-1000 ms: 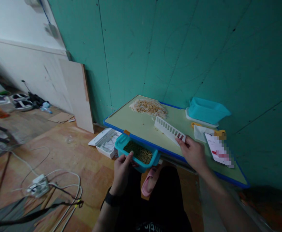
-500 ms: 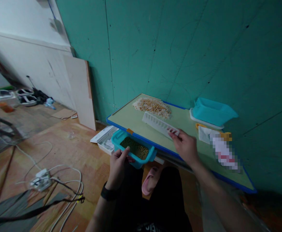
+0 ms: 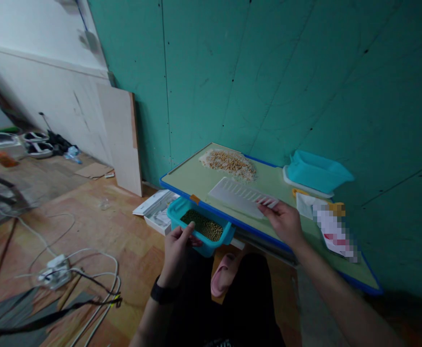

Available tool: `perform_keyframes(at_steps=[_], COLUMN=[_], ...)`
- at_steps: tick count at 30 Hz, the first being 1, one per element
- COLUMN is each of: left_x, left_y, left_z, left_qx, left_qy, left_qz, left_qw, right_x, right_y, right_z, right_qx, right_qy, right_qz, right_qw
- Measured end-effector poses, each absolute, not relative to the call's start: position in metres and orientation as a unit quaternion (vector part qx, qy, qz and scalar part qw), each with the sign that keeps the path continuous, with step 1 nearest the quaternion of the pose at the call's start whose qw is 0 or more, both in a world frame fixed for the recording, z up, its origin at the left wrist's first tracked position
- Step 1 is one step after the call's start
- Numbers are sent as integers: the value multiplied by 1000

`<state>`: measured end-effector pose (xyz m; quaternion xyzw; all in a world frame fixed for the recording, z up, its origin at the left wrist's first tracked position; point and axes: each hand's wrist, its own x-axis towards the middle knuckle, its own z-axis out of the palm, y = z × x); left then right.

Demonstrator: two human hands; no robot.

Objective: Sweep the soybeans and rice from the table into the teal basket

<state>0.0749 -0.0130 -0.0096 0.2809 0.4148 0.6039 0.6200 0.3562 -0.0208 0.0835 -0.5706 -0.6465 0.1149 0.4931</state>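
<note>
My left hand (image 3: 177, 250) grips the near rim of a small teal tub (image 3: 201, 232) half full of greenish beans, held just below the front edge of the low table (image 3: 196, 180). My right hand (image 3: 285, 222) pinches one end of a white slotted plastic panel (image 3: 240, 197), which lies nearly flat over the tabletop and reaches toward the tub. A pile of yellow beans mixed with white grains (image 3: 230, 164) sits at the table's far edge, beyond the panel.
A teal container on a white tray (image 3: 315, 172) stands at the table's back right, with a printed card (image 3: 336, 231) in front of it. An open white box (image 3: 156, 209) lies on the wooden floor. Cables and a power strip (image 3: 57, 274) lie at the left.
The white panel was standing on its edge a second ago; my right hand has tipped it down nearly flat and drawn it nearer the tub. My left hand keeps the tub in place.
</note>
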Motion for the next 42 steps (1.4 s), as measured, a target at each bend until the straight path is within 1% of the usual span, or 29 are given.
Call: perform_keyframes(at_steps=[4,6,10,14,18,21,28,42], left_x=[80,85,92,92,90,90,91,91], left_y=[-14,-16,-22,-26,-29,-30,-29,-31], left_z=[-5,-6,-13,-17,-18,-19,-19,-18], left_qx=[283,287,283,287,292,291,292,283], left_qy=[411,404,413,415,410,408,426,434], left_qz=[597,594,591,589,583,581,573,567], left_qw=[628,633,633,632,638,641,636,641], right_x=[396,415,435,436,436,434,422,405], right_y=[32,61,88,87,85,84,73,61], right_z=[88,86,78,70,68,70,82,94], right_qx=[-587,-598,-620,-625,-636,-640,-643,-639], right_qy=[-561,-527,-487,-465,-471,-468,-429,-412], right_qz=[141,158,183,209,202,215,286,340], right_qw=[566,584,587,591,578,570,567,553])
